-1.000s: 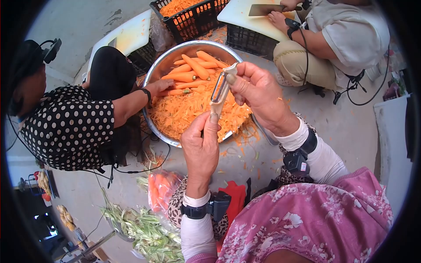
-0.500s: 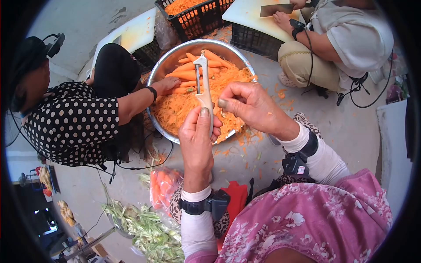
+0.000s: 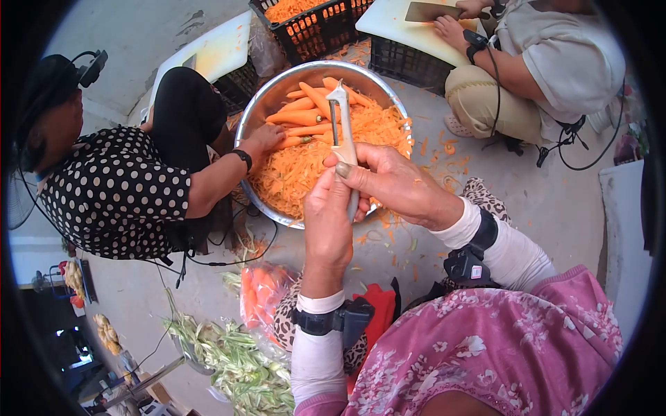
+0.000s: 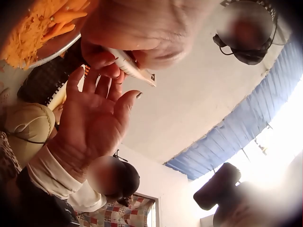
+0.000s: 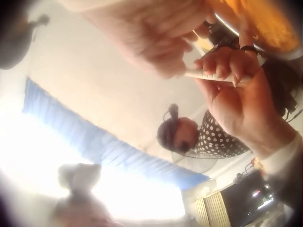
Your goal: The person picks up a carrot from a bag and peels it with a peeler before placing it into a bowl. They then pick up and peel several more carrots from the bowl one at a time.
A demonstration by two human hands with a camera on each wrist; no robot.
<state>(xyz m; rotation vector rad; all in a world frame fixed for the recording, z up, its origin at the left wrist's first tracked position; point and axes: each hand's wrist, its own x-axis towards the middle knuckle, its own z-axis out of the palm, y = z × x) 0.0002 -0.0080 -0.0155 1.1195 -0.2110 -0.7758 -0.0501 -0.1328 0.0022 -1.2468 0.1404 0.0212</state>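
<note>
Hands meet on one slotted-blade cream plastic peeler [image 3: 340, 132] at the centre of my head feed, in front of one wide round steel bowl [image 3: 267, 97]. The left hand [image 3: 327, 222], at lower centre, clasps the handle's lower end in curled fingers. The right hand [image 3: 399, 186], at centre right, lays its thumb across the handle. My left wrist feed shows its palm spread and its fingers [image 4: 101, 90] fairly straight against the handle, so I read it as touching, not clenched.

The peeler's long axis runs up and down the frame, blade end up over the bowl, handle end down. It stands directly above the left hand and just left of the right palm. Both hands touch it, and the left carries it.

Count: one peeler, two hands on it, one bowl, one heap of orange carrot shavings [image 3: 298, 173], and roughly seven whole peeled orange carrots [image 3: 305, 116] in the bowl's upper part, some half buried. One other hand [image 3: 262, 137], from a person in a black polka-dot top at left, rests on those carrots. One person in a white top [image 3: 562, 55] sits upper right with one steel cleaver [image 3: 424, 12] on a white cutting board [image 3: 388, 28].
</note>
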